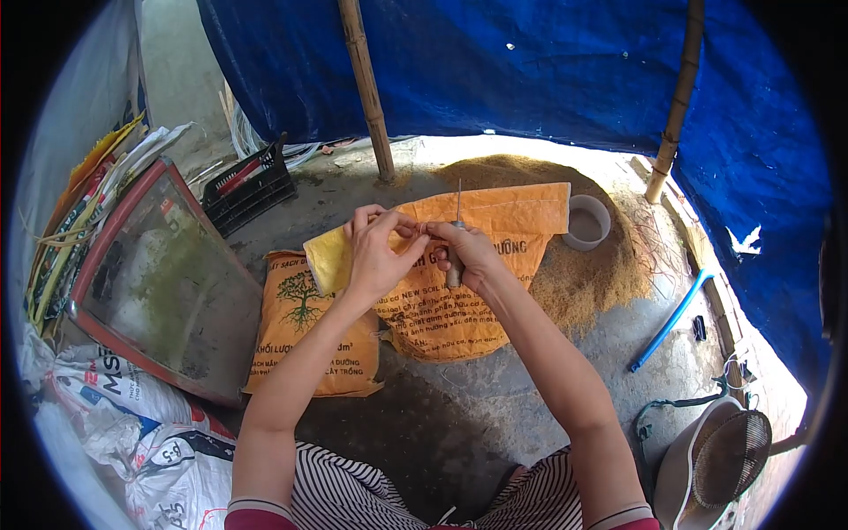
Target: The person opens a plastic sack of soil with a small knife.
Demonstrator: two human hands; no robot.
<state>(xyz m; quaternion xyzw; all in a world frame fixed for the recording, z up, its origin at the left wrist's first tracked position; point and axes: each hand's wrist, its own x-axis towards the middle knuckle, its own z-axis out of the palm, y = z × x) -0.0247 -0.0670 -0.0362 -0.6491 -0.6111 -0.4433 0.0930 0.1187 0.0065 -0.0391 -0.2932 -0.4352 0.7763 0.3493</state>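
My right hand (477,256) is wrapped around an awl (455,277), its thin metal spike pointing up and away from me. Close beside it on the left, my left hand (378,252) is closed in a pinch, the fingertips of both hands nearly meeting. Whatever lies in that pinch, perhaps a thin thread, is too small to make out. Under both hands stands a filled orange printed sack (450,320), its loose top spread out wide, with a yellow patch (327,258) showing at the left end. A second orange sack (296,331) with a tree print lies beside it.
Behind the sack is a heap of brown grainy material (609,274) with a round tub (587,223) in it. A red-framed glass panel (159,265) and a black crate (252,190) stand left. At right are a blue pipe (671,322) and a bucket (693,455) with a sieve (731,455).
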